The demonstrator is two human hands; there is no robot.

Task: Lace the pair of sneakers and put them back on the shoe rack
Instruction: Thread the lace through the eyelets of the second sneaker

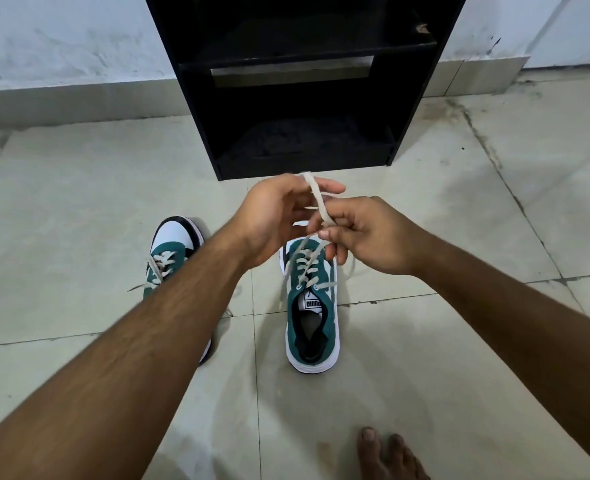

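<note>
Two green-and-white sneakers stand on the tiled floor, toes toward the rack. The right sneaker (312,317) sits in the middle, its cream lace (317,199) pulled up above the toe. My right hand (366,237) pinches the lace strands, and my left hand (276,216) holds the raised loop from the other side. Both hands hover over the shoe's toe. The left sneaker (170,251) lies partly hidden under my left forearm, with lace ends trailing loose. The black shoe rack (304,84) stands just beyond, its shelves dark.
A pale wall with a grey skirting (61,105) runs behind the rack. A bare foot (387,455) rests on the tiles at the bottom right. Open floor lies on both sides of the shoes.
</note>
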